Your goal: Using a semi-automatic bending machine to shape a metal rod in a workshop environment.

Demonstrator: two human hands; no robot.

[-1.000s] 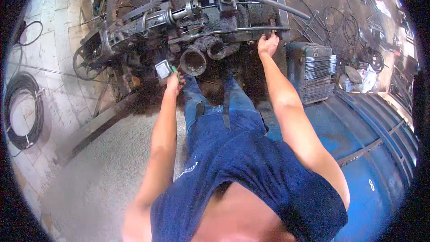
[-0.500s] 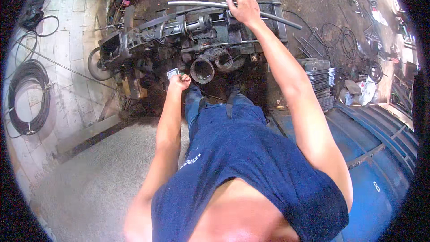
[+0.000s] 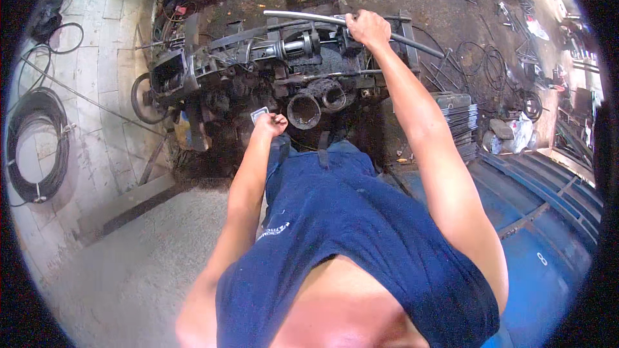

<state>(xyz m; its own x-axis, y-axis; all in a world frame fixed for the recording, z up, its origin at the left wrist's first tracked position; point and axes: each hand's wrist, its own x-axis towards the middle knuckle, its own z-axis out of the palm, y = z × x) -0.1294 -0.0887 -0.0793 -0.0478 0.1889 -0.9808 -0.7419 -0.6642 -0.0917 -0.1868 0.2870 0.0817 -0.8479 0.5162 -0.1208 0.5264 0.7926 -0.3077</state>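
The right hand (image 3: 369, 29), its fingers wrapped around a slender metal rod (image 3: 309, 17), is holding it along the far side of a dark machine (image 3: 300, 48), both ends projecting past the grip. The left hand (image 3: 275, 125), mostly curled, is holding a small pale-framed rectangular object (image 3: 259, 113) near an open round pipe (image 3: 303, 111), while a coil of black cable (image 3: 57, 148) is lying well apart, at far left.

The rod (image 3: 303, 17) is silver, the machine (image 3: 284, 46) sooty black and grey, the shirt (image 3: 361, 219) navy with white print (image 3: 274, 231), the coil (image 3: 58, 158) black, the tiles (image 3: 106, 77) off-white, the slab (image 3: 155, 251) speckled grey, the panel (image 3: 548, 235) blue
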